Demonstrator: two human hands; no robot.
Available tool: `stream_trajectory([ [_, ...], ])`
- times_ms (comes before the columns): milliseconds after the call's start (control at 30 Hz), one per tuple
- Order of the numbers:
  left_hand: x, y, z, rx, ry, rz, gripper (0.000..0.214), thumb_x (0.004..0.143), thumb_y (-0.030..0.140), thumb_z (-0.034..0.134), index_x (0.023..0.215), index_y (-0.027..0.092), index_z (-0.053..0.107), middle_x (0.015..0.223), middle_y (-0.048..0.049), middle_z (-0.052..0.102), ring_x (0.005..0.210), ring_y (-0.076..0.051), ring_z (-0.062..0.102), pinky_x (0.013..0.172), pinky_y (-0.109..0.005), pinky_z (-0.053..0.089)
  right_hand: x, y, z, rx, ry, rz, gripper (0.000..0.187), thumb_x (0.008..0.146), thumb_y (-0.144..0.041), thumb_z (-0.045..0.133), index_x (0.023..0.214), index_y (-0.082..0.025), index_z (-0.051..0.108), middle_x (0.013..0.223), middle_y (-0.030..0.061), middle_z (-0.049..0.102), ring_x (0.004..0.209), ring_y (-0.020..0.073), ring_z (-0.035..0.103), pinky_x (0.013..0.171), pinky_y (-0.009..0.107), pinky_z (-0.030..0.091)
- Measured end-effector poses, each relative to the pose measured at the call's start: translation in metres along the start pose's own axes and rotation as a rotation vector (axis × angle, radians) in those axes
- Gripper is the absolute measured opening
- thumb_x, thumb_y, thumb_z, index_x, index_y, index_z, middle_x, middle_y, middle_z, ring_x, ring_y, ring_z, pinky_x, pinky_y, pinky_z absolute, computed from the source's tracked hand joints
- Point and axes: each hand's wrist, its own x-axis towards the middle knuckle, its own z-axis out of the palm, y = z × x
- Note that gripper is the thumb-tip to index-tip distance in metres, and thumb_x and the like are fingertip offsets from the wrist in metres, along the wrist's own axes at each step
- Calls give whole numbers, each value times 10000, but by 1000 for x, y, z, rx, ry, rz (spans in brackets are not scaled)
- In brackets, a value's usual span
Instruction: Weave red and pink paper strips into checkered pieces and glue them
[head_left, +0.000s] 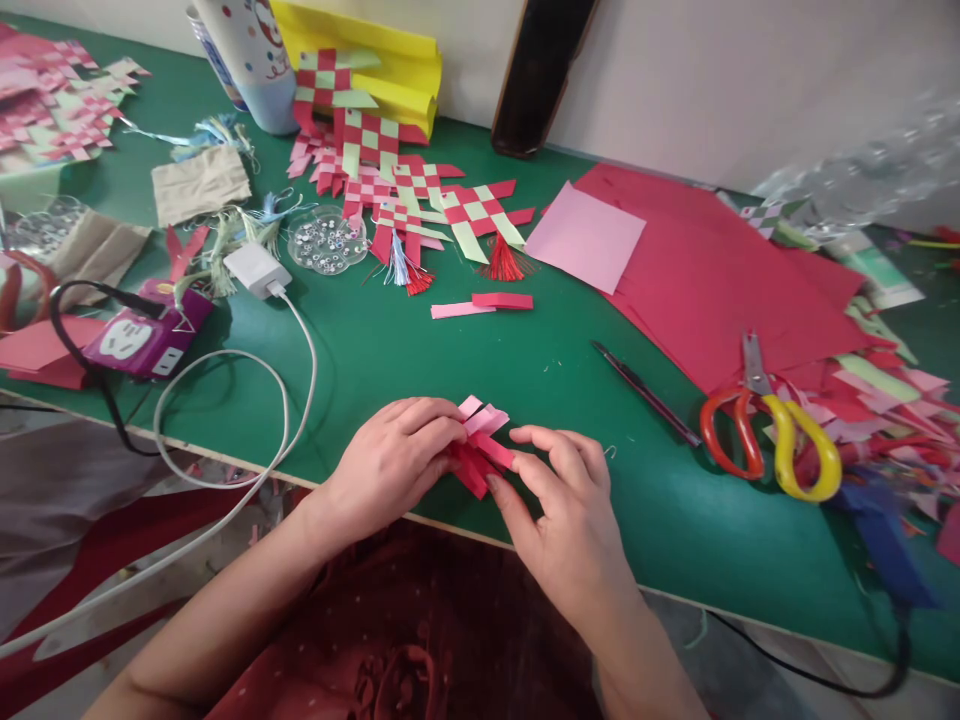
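Observation:
Near the front edge of the green table, both my hands meet on a small bundle of pink and red paper strips. My left hand has its fingers curled over the strips' left side and grips them. My right hand pinches a pink strip end between thumb and forefinger on the right side. Two loose strips, one pink and one red, lie flat farther back.
Woven red-and-green paper pieces with tassels lie at the back. Red sheets and a pink square lie right, with scissors and a dark pen. A white charger and cable sit left.

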Motion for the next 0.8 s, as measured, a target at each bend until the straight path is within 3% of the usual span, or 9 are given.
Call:
stream_trajectory([
  [233, 1, 1, -1, -5, -2, 1, 158, 939, 158, 574, 1096, 164, 576, 1185, -82, 634, 1086, -197, 615, 967, -361, 502, -4, -3, 6, -58, -37, 67, 138, 845, -317, 701, 879, -202, 631, 1172, 106, 632, 1058, 306, 506, 910, 514, 466],
  [367, 1, 1, -1, -5, 2, 7, 155, 936, 152, 572, 1090, 163, 573, 1183, -85, 633, 1079, -198, 615, 964, -363, 505, -3, -5, 6, 8, -29, 79, 98, 837, -249, 699, 835, -207, 611, 1164, 96, 630, 1072, 296, 503, 908, 501, 459],
  [500, 1, 1, -1, 4, 13, 14, 167, 921, 134, 586, 1085, 160, 574, 1174, -83, 634, 1068, -199, 616, 955, -363, 510, 0, -7, 4, 87, -2, 75, 79, 861, -205, 652, 800, -218, 602, 1104, 73, 649, 1045, 268, 510, 882, 468, 453],
  [700, 1, 0, -1, 1, 19, 19, 178, 917, 149, 610, 1092, 158, 582, 1171, -83, 639, 1075, -205, 622, 958, -370, 513, 6, -6, -1, 156, -40, 46, 126, 945, -281, 570, 841, -219, 606, 939, 30, 698, 923, 220, 570, 803, 406, 438],
  [800, 0, 0, -1, 0, 16, 19, 178, 933, 174, 596, 1109, 155, 582, 1179, -89, 636, 1077, -209, 622, 960, -381, 513, 8, -4, -1, 176, -48, -20, 142, 971, -195, 503, 943, -225, 638, 1006, 32, 698, 950, 208, 564, 824, 388, 450],
])
